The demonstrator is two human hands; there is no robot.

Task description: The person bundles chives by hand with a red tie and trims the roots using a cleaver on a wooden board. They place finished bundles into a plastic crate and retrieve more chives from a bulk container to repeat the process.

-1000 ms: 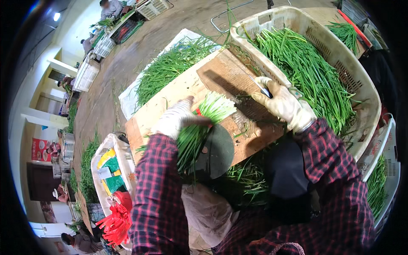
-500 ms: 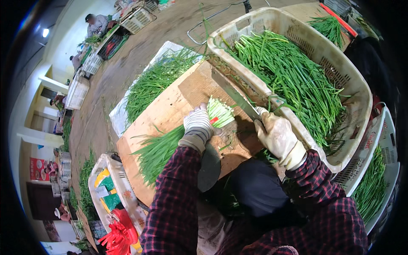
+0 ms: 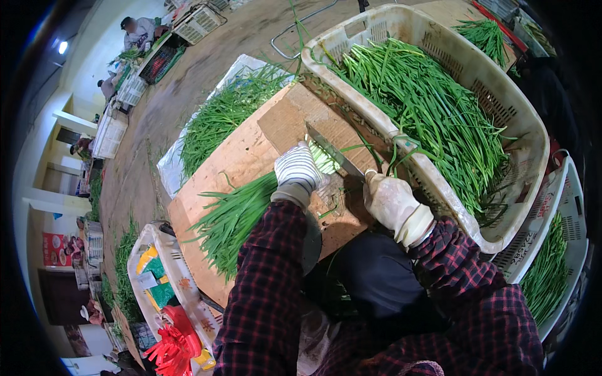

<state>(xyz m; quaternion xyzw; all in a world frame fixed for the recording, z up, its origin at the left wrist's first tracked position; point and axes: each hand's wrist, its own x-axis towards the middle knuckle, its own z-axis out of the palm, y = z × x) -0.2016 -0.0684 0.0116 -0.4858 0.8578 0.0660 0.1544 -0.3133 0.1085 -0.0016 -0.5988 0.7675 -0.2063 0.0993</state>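
Note:
My left hand, in a striped glove, presses a bundle of garlic chives onto the wooden board. Its green leaves fan out toward the lower left, and the pale stem ends stick out past my fingers. In a stained, pale glove, my right hand grips a knife, whose handle is mostly hidden in the fist. The blade lies across the pale ends, close beside my left fingers. A flat brown piece of cardboard is under the cutting spot.
A large plastic crate of loose chives stands at the right, against the board. More chives lie on a white sheet behind it. A smaller crate at the lower left holds packets and red ties. Other people work far left.
The knife has moved left and down onto the pale stem ends, with my right hand following leftward. My left hand still holds the bundle; the red band on it is now hidden.

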